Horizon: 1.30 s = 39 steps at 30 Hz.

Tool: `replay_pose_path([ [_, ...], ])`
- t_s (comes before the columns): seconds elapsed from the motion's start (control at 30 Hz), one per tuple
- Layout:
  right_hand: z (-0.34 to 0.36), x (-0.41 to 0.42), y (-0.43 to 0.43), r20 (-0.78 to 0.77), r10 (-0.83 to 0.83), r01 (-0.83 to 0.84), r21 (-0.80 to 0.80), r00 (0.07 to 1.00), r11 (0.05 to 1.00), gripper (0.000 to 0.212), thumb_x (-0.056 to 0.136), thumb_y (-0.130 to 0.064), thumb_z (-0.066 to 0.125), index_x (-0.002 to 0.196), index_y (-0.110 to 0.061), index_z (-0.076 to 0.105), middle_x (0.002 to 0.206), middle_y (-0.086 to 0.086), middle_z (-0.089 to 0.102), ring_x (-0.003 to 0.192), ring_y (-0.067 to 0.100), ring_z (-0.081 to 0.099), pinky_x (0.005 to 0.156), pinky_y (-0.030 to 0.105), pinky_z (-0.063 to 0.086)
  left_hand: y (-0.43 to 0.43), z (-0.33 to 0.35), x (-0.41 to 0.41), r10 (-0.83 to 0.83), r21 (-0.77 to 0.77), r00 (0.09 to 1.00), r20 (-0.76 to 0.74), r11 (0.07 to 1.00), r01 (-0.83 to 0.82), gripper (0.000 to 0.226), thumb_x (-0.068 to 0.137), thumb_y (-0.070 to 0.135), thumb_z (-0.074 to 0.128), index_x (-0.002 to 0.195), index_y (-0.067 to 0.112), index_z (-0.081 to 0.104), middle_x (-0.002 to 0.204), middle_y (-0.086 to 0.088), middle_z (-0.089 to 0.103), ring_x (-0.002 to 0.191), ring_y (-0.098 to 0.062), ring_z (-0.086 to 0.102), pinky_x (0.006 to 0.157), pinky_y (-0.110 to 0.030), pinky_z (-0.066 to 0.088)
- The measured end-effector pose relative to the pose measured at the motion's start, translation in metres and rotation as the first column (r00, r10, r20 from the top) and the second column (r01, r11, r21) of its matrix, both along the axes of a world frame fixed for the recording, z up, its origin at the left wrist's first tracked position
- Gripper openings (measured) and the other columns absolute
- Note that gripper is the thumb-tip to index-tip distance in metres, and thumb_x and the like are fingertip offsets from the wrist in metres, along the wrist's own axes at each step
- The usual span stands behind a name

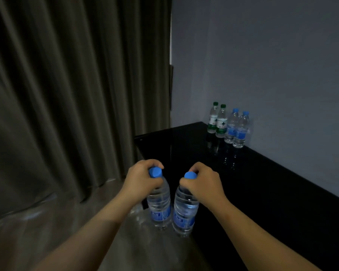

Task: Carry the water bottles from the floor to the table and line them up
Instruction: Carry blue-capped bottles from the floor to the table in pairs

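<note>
- Dim floor underfoot, with crumpled clear wrap lying on it.
- Left hand curls round the neck of the left bottle, its blue cap poking above the fingers.
- Right hand grips the right bottle by the neck likewise; both bottles are upright, side by side, at the black table's near corner.
- Far along the table, against the wall: two green-capped bottles, then two blue-capped bottles, in a row.

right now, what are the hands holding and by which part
The left hand grips a clear plastic blue-capped water bottle by its neck, just under the cap; the right hand grips a second such bottle the same way.
</note>
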State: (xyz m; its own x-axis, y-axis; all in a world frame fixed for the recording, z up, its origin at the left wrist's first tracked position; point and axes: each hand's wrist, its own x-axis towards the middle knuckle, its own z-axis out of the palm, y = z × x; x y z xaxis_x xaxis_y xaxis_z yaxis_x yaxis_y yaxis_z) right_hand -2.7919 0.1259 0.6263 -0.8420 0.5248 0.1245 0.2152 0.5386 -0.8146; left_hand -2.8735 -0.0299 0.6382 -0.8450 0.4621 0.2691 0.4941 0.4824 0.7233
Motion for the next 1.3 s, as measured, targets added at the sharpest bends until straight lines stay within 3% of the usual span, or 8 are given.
replay_pose_path([
  [0.33, -0.012, -0.114, 0.064, 0.037, -0.262, 0.262, 0.018, 0.964, 0.965, 0.024, 0.063, -0.028, 0.071, 0.067, -0.028, 0.047, 0.069, -0.008, 0.057, 0.062, 0.004, 0.054, 0.046, 0.020, 0.037, 0.098, -0.015, -0.147, -0.402, -0.078, 0.916, -0.003, 0.913, 0.400, 0.036, 0.065, 0.010, 0.072, 0.083, 0.037, 0.058, 0.094, 0.010, 0.055, 0.080, 0.001, 0.051, 0.064, 0.003, 0.035],
  [0.5, -0.017, -0.142, 0.092, 0.045, -0.430, 0.430, 0.005, 0.902, 0.903, 0.024, 0.064, -0.028, 0.071, 0.067, -0.028, 0.047, 0.068, -0.010, 0.057, 0.062, 0.002, 0.053, 0.046, 0.019, 0.036, 0.142, -0.018, -0.195, -0.526, -0.052, 0.850, 0.040, 0.848, 0.527, 0.034, 0.068, 0.006, 0.071, 0.088, 0.031, 0.060, 0.099, 0.005, 0.055, 0.090, -0.008, 0.054, 0.068, -0.003, 0.036],
  [0.6, -0.021, -0.148, 0.107, 0.056, -0.498, 0.500, -0.013, 0.865, 0.866, 0.023, 0.066, -0.026, 0.071, 0.069, -0.027, 0.049, 0.069, -0.009, 0.058, 0.062, 0.004, 0.055, 0.047, 0.020, 0.039, 0.167, -0.022, -0.208, -0.556, -0.040, 0.829, 0.067, 0.828, 0.559, 0.032, 0.069, 0.004, 0.069, 0.093, 0.024, 0.064, 0.098, 0.006, 0.054, 0.091, -0.009, 0.054, 0.074, -0.013, 0.038],
  [0.73, -0.022, -0.153, 0.128, 0.056, -0.551, 0.553, -0.023, 0.833, 0.833, 0.021, 0.064, -0.025, 0.071, 0.070, -0.025, 0.051, 0.070, -0.008, 0.059, 0.065, 0.007, 0.057, 0.051, 0.023, 0.044, 0.199, -0.026, -0.219, -0.581, -0.023, 0.810, 0.080, 0.811, 0.584, 0.031, 0.069, 0.003, 0.070, 0.092, 0.023, 0.064, 0.098, 0.007, 0.054, 0.089, -0.008, 0.054, 0.070, -0.008, 0.038],
  [0.9, -0.020, -0.158, 0.154, 0.066, -0.564, 0.565, -0.001, 0.823, 0.825, 0.020, 0.064, -0.028, 0.070, 0.074, -0.023, 0.053, 0.071, -0.008, 0.059, 0.067, 0.009, 0.057, 0.058, 0.029, 0.050, 0.228, -0.027, -0.226, -0.582, 0.022, 0.807, 0.105, 0.812, 0.583, 0.032, 0.069, 0.002, 0.070, 0.089, 0.025, 0.062, 0.096, 0.007, 0.054, 0.085, -0.010, 0.056, 0.071, -0.016, 0.047],
  [1.07, -0.020, -0.164, 0.175, 0.093, -0.538, 0.533, 0.074, 0.838, 0.843, 0.022, 0.066, -0.033, 0.068, 0.078, -0.025, 0.051, 0.071, -0.011, 0.058, 0.067, 0.008, 0.058, 0.059, 0.031, 0.051, 0.249, -0.027, -0.233, -0.530, 0.066, 0.840, 0.114, 0.848, 0.526, 0.033, 0.065, 0.001, 0.070, 0.089, 0.024, 0.064, 0.098, 0.002, 0.060, 0.088, -0.014, 0.059, 0.079, -0.032, 0.054],
  [1.2, -0.028, -0.169, 0.178, 0.075, -0.486, 0.470, 0.165, 0.871, 0.867, 0.025, 0.068, -0.036, 0.065, 0.072, -0.031, 0.041, 0.068, -0.012, 0.054, 0.061, 0.002, 0.051, 0.047, 0.022, 0.036, 0.250, -0.037, -0.235, -0.515, 0.117, 0.855, 0.061, 0.855, 0.506, 0.040, 0.063, 0.002, 0.071, 0.077, 0.036, 0.057, 0.093, 0.007, 0.058, 0.081, 0.000, 0.055, 0.069, -0.001, 0.040],
  [1.3, -0.038, -0.175, 0.176, 0.013, -0.424, 0.417, 0.149, 0.906, 0.896, 0.030, 0.068, -0.031, 0.066, 0.067, -0.032, 0.035, 0.076, -0.011, 0.047, 0.071, 0.008, 0.048, 0.051, 0.021, 0.033, 0.249, -0.044, -0.236, -0.526, 0.123, 0.848, 0.065, 0.848, 0.516, 0.041, 0.065, 0.005, 0.073, 0.074, 0.040, 0.054, 0.090, 0.010, 0.055, 0.082, 0.002, 0.053, 0.068, -0.002, 0.037],
])
